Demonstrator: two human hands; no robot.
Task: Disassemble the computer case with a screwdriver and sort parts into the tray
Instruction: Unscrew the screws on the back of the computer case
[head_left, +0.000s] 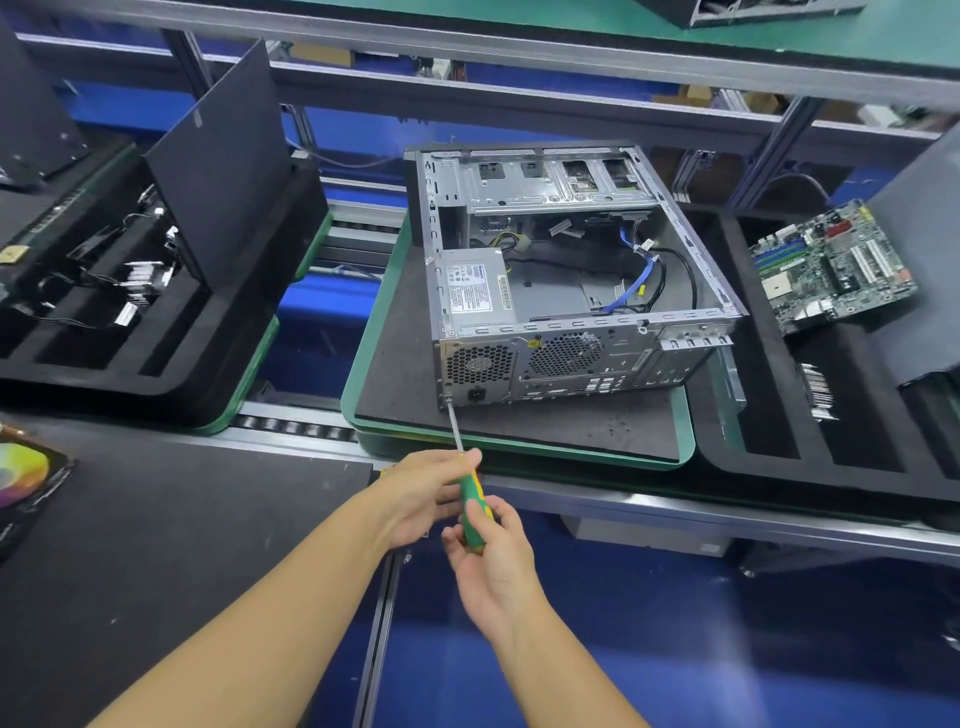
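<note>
Both my hands are on the screwdriver (474, 501), which points away from me toward twelve o'clock. My right hand (496, 564) is wrapped around the lower end of its green and yellow handle. My left hand (422, 496) pinches the top of the handle, where the metal shaft begins. The tip meets the rear panel of the computer case (571, 291) at its near left corner, just beside the power socket; I cannot tell whether it sits in a screw head. The case lies on its side at my twelve o'clock with the open side up, on a dark pad in a green-rimmed carrier (524, 446). Inside it the power supply (470, 286) fills the near left corner, and a blue cable (641, 280) loops with black cables toward three o'clock. At my two o'clock a black foam tray (769, 415) has a motherboard (831, 270) resting tilted across its far compartments. At ten o'clock a second foam tray (171, 364) holds small cabled parts, and a black side panel (223, 171) stands upright in it. The dark tabletop (182, 519) lies at my eight o'clock.
</note>
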